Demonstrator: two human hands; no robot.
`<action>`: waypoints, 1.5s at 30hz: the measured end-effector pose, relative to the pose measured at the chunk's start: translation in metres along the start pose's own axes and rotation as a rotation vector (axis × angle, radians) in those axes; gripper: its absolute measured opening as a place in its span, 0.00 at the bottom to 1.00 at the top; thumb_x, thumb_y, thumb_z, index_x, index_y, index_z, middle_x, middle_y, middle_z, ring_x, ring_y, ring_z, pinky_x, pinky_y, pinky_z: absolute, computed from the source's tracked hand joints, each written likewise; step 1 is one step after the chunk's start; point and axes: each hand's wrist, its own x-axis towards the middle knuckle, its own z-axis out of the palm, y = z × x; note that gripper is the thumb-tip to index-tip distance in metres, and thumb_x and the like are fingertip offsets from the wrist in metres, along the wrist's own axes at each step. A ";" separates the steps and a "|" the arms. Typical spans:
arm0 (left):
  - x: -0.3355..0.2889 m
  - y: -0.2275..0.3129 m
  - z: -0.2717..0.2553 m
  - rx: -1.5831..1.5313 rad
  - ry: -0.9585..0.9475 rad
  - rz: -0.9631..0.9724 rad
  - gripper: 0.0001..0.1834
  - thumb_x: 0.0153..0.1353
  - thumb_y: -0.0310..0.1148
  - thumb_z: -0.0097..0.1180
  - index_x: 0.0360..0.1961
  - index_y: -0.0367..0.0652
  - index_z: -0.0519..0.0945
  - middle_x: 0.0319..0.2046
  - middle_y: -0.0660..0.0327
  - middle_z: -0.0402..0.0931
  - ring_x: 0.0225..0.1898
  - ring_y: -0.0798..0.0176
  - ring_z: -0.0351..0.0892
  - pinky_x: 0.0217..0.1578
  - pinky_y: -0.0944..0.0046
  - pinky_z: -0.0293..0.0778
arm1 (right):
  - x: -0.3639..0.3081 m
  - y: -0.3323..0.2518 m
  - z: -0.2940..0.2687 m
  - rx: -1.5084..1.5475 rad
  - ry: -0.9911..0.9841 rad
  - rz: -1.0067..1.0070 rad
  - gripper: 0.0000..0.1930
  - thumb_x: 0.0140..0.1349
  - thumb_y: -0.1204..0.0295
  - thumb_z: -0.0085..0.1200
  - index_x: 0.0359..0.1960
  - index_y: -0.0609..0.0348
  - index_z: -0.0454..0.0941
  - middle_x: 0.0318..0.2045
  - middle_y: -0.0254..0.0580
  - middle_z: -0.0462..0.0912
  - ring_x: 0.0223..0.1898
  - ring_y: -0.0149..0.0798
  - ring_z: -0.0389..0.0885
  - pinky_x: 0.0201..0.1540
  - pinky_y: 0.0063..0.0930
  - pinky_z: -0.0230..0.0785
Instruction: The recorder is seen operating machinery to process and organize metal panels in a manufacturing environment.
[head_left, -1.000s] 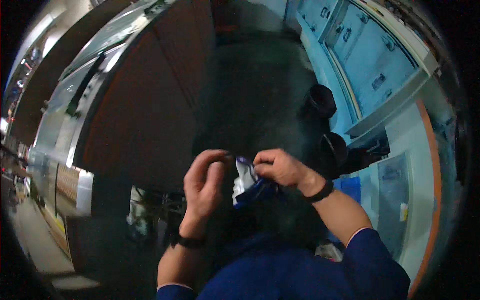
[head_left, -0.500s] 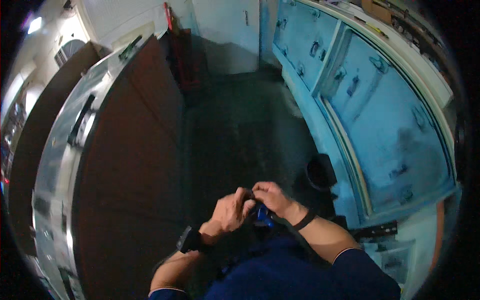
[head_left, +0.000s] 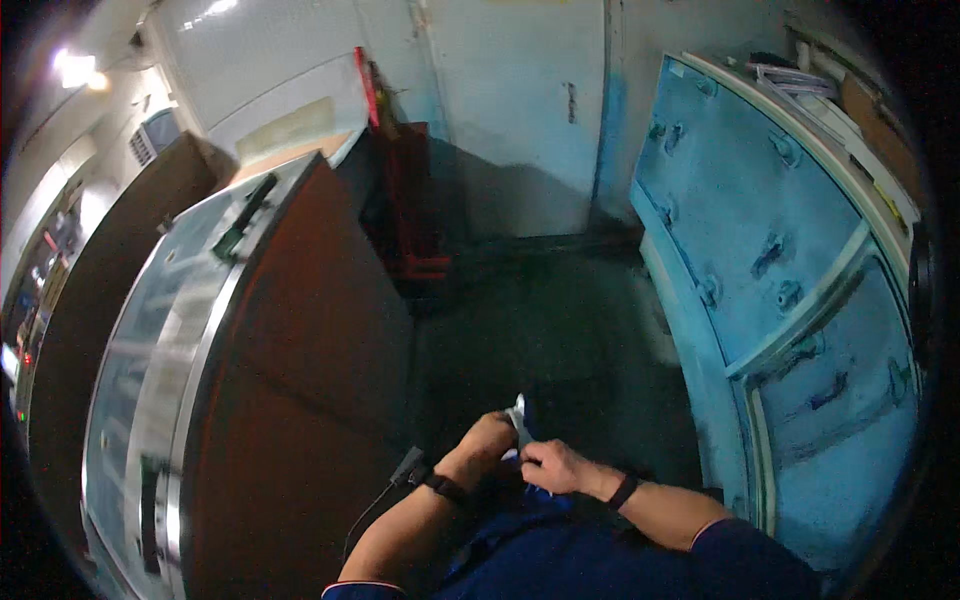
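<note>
Low in the middle of the head view, my two hands are close together in front of my dark blue clothing. A narrow, pale silvery thing [head_left: 520, 424] stands up between them; its exact kind is too blurred to tell. My left hand [head_left: 489, 441] is closed against its left side, fingers curled. My right hand [head_left: 558, 467] is closed round its lower end. Something blue [head_left: 539, 493] shows just below my right hand, partly hidden. My left wrist carries a dark strap with a small black device [head_left: 409, 467] and a cord; a dark band [head_left: 623, 491] circles my right wrist.
A brown-sided cabinet [head_left: 300, 340] with a metal-edged top and black handles runs along the left. Light blue panels [head_left: 750, 220] with fittings line the right, papers [head_left: 800, 82] lying on top. Beyond the dark floor [head_left: 550, 330] are a pale door [head_left: 520, 110] and a red stand [head_left: 412, 210].
My view has tilted up and shifted left, showing more of the far door and wall. The pale silvery thing now shows between my hands, and my right hand sits lower than my left.
</note>
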 end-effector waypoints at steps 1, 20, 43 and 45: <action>0.033 0.017 -0.019 -0.001 -0.034 0.009 0.15 0.53 0.16 0.49 0.40 0.35 0.82 0.36 0.53 0.82 0.40 0.59 0.84 0.38 0.63 0.79 | 0.021 0.008 -0.025 -0.007 0.056 0.007 0.09 0.60 0.69 0.54 0.32 0.64 0.78 0.26 0.52 0.83 0.27 0.47 0.84 0.31 0.38 0.73; 0.620 0.149 -0.171 -0.583 -0.322 0.019 0.20 0.68 0.37 0.54 0.58 0.40 0.76 0.51 0.61 0.79 0.46 0.63 0.79 0.49 0.61 0.76 | 0.368 0.189 -0.474 -0.359 0.431 -0.080 0.13 0.59 0.62 0.57 0.26 0.60 0.77 0.22 0.52 0.82 0.26 0.56 0.83 0.29 0.48 0.74; 1.157 0.173 -0.243 0.191 -0.154 0.248 0.19 0.67 0.34 0.51 0.56 0.37 0.77 0.52 0.53 0.79 0.49 0.57 0.78 0.52 0.60 0.73 | 0.637 0.349 -0.810 0.056 0.224 0.194 0.16 0.67 0.63 0.52 0.26 0.62 0.79 0.19 0.46 0.79 0.20 0.35 0.77 0.26 0.37 0.69; 1.196 0.201 -0.281 0.108 0.229 0.034 0.23 0.65 0.43 0.56 0.55 0.38 0.78 0.47 0.51 0.81 0.46 0.54 0.80 0.50 0.58 0.74 | 0.652 0.342 -0.831 0.124 0.366 0.292 0.17 0.68 0.62 0.51 0.27 0.62 0.79 0.19 0.43 0.79 0.20 0.33 0.76 0.26 0.36 0.68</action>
